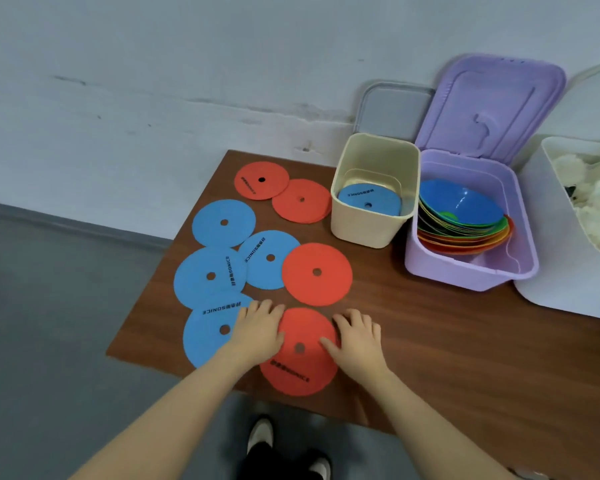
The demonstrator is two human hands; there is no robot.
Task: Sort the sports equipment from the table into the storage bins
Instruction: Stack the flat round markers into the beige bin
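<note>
The red disc (300, 355) lay flat at the table's (465, 358) near edge, between both hands. The left hand (258, 332) rested on its left rim, fingers straight and lightly spread; the right hand (357, 337) covered its right rim, fingers bent a little, thumb on the disc near the centre hole. Neither hand pinched it yet.

The likely trouble: a thin disc lying flush gives fingertips no lip, so it might slide off the near edge (it already overhung slightly) rather than lift.

Just left of the left fingers lay a blue disc (210, 332), touching the red one's rim, so it could drag along. Beyond the fingertips sat another red disc (316, 273). Further off to the right stood the cream bin (368, 233), one blue disc inside, and the purple bin (465, 271), holding stacked cones. Nothing blocked the path there.
</note>
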